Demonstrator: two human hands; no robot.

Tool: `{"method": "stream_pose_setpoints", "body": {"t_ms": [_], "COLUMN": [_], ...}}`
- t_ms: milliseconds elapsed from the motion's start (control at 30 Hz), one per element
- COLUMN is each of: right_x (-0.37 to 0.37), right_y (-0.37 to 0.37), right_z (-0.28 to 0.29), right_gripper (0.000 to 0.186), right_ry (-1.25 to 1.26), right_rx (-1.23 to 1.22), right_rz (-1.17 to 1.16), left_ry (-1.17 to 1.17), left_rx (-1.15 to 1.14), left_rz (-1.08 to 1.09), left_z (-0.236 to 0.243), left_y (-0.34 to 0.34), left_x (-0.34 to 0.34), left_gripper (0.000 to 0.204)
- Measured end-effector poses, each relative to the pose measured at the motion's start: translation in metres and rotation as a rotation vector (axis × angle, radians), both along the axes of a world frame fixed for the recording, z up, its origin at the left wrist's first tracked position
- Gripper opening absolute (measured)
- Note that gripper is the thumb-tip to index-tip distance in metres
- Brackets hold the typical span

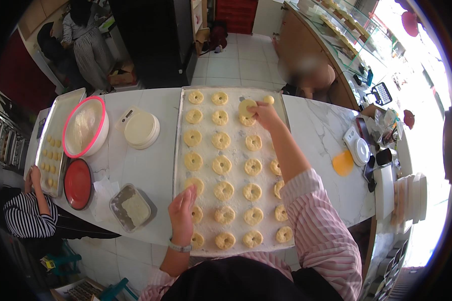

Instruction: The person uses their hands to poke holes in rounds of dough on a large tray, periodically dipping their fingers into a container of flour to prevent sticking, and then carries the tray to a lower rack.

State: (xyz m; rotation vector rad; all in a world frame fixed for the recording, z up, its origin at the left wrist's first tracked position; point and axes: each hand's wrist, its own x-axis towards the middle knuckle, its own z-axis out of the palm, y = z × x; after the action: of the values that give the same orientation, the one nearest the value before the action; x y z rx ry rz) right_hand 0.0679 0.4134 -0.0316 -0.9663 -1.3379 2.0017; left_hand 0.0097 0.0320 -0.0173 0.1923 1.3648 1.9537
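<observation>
Rows of pale dough rings (pixel 222 164) lie on a large floured tray (pixel 237 150) in front of me. My right hand (pixel 265 114) reaches to the tray's far end, its fingers closed on the edge of a flat, pale yellow disc (pixel 246 107). The disc hangs over a dough ring (pixel 247 121) and partly covers it; I cannot make out whether it is dough or a tool. Just beyond that hand sits a small dough ball (pixel 269 100). At the tray's left edge my left hand (pixel 182 208) is held with fingers stretched out, beside a dough ring (pixel 196 185) it partly overlaps.
Left of the tray stand a kitchen scale with white discs (pixel 141 129), a pink-rimmed bowl (pixel 85 126), a red tray (pixel 79 184) and a square container (pixel 132 208). A co-worker's hand (pixel 33 178) is by a tray of dough balls (pixel 51 160). An orange scraper (pixel 343 163) lies right.
</observation>
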Motion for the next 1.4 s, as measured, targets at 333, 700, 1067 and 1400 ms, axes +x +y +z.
{"method": "stream_pose_setpoints", "body": {"t_ms": [333, 700, 1067, 1400], "right_x": [-0.093, -0.173, -0.150, 0.028], "right_y": [-0.036, -0.382, -0.372, -0.220], "right_z": [0.048, 0.060, 0.031, 0.034], "right_gripper": [0.034, 0.013, 0.012, 0.051], "right_ry": [-0.452, -0.305, -0.213, -0.384], "right_rx": [1.006, 1.690, 1.677, 1.474], "right_rz": [0.107, 1.278, 1.285, 0.486], "left_ry": [-0.077, -0.120, -0.129, -0.700], "left_rx": [-0.046, 0.106, 0.113, 0.633], "left_rz": [0.050, -0.015, -0.027, -0.362], "left_z": [-0.013, -0.034, -0.038, 0.020], "left_y": [-0.049, -0.071, -0.057, 0.070], "left_x": [-0.020, -0.021, -0.027, -0.027], "left_gripper": [0.025, 0.022, 0.027, 0.080]}}
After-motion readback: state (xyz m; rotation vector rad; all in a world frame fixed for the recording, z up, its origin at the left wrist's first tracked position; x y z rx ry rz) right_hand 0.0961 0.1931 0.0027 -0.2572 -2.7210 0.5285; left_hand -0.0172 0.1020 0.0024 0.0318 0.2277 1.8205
